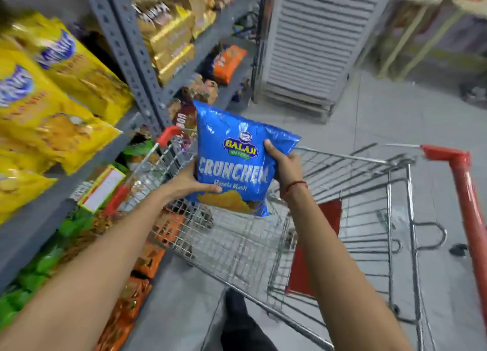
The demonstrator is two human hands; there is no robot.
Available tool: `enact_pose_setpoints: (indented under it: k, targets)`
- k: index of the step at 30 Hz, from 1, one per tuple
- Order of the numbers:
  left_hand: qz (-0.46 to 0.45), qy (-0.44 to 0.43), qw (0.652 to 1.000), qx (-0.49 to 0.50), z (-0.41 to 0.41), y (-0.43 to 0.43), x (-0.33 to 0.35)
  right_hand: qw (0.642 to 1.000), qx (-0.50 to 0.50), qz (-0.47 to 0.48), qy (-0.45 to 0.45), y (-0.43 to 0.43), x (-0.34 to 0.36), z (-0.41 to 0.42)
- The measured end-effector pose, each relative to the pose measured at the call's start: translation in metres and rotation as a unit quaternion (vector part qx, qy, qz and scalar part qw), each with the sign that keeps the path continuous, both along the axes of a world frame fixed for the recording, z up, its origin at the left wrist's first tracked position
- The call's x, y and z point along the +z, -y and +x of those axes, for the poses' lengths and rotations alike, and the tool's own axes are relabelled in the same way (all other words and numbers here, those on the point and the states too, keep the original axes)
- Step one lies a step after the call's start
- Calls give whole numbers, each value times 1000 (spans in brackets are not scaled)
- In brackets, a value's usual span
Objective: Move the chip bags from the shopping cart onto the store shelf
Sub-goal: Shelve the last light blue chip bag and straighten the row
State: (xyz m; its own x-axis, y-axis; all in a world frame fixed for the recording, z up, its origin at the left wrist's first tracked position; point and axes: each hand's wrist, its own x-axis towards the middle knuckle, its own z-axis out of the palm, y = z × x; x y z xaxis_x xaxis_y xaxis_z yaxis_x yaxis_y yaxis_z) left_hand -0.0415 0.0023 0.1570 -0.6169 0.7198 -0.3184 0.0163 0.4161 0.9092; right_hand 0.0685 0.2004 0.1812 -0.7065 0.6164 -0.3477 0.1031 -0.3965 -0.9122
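the person's two forearms reach forward over the shopping cart (342,219), and both hands hold one blue chip bag (234,163) upright above the cart's basket, clear of the wire. the left hand (184,182) grips the bag's lower left edge with its fingers (210,188) clamped on the front, thumb side wrapped around; the right hand (286,166) clamps the right edge, fingers pressed into the foil. the bag is puffed with air and slick, so a squeeze too hard could crush the chips, and a loose pinch at the edges could let it slide back down into the cart. swinging it left, it could also knock the yellow bags (52,100) that overhang the grey store shelf (52,206) and tip them off. the cart basket itself looks empty as far as the mesh shows, so this is likely the last bag. beyond, the shelf below holds green and orange packets (137,266), and farther bays carry gold packs (171,42), blurred.
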Motion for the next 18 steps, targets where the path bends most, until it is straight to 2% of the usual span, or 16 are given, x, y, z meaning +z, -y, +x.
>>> enact_pose_setpoints:
  k: [4,7,11,14,18]
  targets:
    - [58,-34,996,63,-1,35,62,996,56,30,-55,22,84,-33]
    - [114,-83,977,157,2,63,114,988,77,38,-129,48,149,-57]
    - [188,-173,924,286,5,102,190,957,141,-7,-254,95,237,-79]
    - [229,-228,876,358,4,130,248,926,186,33,-327,131,289,-87]
    - [253,-303,813,428,9,157,313,872,214,29,-439,166,325,-96]
